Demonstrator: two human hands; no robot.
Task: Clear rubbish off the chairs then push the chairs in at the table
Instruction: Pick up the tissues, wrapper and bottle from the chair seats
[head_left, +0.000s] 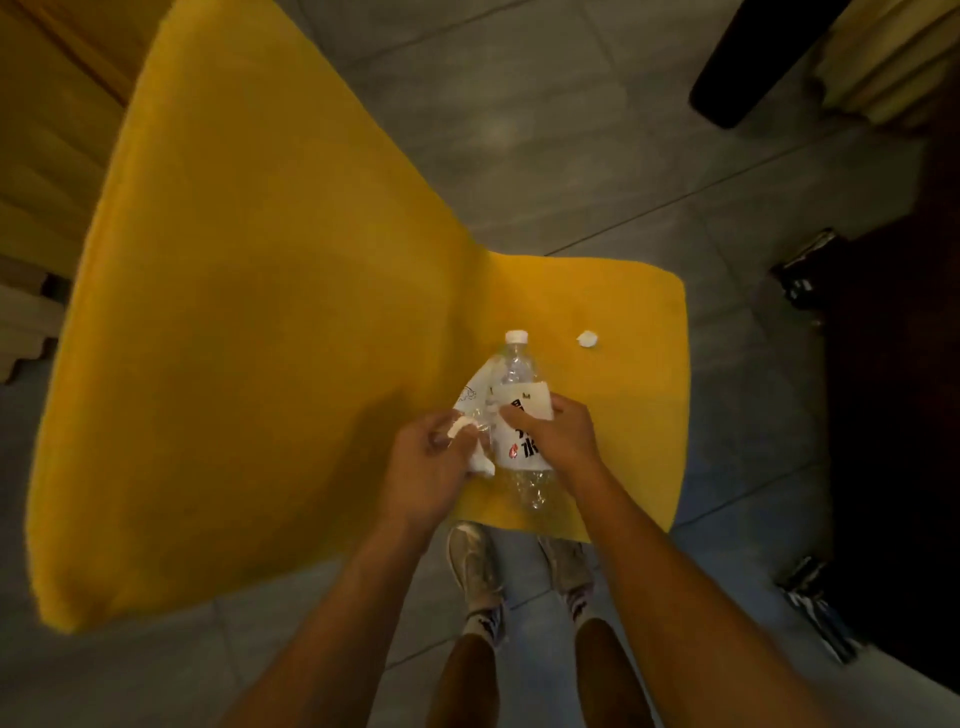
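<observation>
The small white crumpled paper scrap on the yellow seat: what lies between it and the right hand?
Only bare yellow chair seat between scrap and right hand, head view.

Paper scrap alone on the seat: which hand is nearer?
Right. The right hand grips the bottle just below-left of the paper scrap; the left hand, holding crumpled paper, sits farther left.

Chair (249, 312) back cut off at top edge. Bottle (517, 415) label partly hidden by right hand (553, 436). Dark table (904, 415) cropped at right.
</observation>
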